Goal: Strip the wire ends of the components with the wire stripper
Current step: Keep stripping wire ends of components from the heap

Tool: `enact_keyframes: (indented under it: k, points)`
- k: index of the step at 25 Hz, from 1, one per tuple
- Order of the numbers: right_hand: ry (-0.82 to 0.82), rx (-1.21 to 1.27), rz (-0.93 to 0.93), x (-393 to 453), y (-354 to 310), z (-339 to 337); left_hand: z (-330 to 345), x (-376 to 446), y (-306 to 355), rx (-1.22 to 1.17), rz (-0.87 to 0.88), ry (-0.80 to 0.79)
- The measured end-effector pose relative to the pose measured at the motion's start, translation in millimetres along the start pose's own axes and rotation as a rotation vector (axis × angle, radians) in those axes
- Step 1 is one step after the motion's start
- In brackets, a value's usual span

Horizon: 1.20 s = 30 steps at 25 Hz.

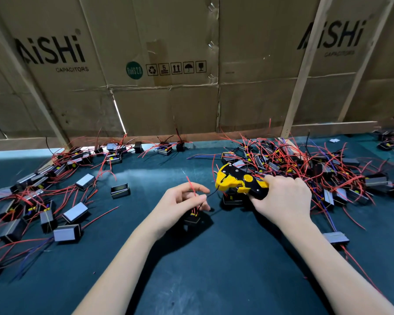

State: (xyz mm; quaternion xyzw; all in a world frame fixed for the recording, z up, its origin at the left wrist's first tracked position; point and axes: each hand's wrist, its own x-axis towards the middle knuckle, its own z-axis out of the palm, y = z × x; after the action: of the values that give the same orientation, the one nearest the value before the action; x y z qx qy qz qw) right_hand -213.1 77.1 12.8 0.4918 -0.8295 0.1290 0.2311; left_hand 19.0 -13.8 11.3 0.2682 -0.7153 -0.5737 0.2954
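Component (192, 218), small and black, sits mid-table under my left hand (180, 202); left fingers (200, 197) pinch its black wire, red wires standing up between them. Wire's far end runs into the nose of the yellow-and-black wire stripper (239, 181), just beside. My right hand (284, 201) grips the stripper's handles, fingers curled round them. Heaps of red-wired components lie toward the table's (214, 269) left edge (39, 201) and far right corner (316, 164). Cardboard wall (168, 98) lines the far edge.

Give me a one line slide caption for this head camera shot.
Left hand pinches a component's wires while the right hand grips the yellow wire stripper above the green table.
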Motion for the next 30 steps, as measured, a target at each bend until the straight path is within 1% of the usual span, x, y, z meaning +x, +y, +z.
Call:
enact_keyframes:
  k: [3, 6, 10, 12, 14, 16, 20, 21, 26, 30]
  points:
    - [-0.023, -0.016, 0.094, -2.4, 0.6, -0.4, -0.1, -1.0, -2.6, -0.061, -0.021, 0.007]
    - [0.054, 0.038, 0.065, -4.5, -1.3, 4.7, 2.9, 1.2, -4.6, -0.052, -0.052, 0.067]
    - [0.151, 0.112, 0.128, -1.4, 6.9, 9.8, 2.6, 4.4, -1.9, 0.157, -0.032, 0.113]
    - [0.171, 0.132, 0.147, -0.8, 8.5, 10.9, 4.5, 5.1, 1.1, 0.178, -0.014, 0.119]
    - [0.185, 0.116, 0.120, -1.0, 7.4, 10.7, 7.9, 4.5, 2.5, 0.204, -0.002, 0.098]
    - [0.204, 0.088, 0.072, -1.8, 3.4, 8.9, 10.4, 3.3, 2.9, 0.295, 0.000, 0.044]
    - [0.266, 0.097, -0.018, -2.6, -9.9, 2.9, 16.5, 3.0, 6.2, 0.603, 0.037, -0.064]
    - [0.273, 0.106, -0.041, -3.4, -13.0, 1.8, 17.7, 3.0, 7.5, 0.650, 0.044, -0.078]
    - [0.287, 0.119, -0.118, -7.0, -17.6, -1.1, 17.3, 2.3, 12.9, 0.722, 0.025, -0.124]
    - [0.279, 0.114, -0.133, -6.2, -15.0, -1.9, 15.8, 2.4, 14.5, 0.707, -0.004, -0.119]
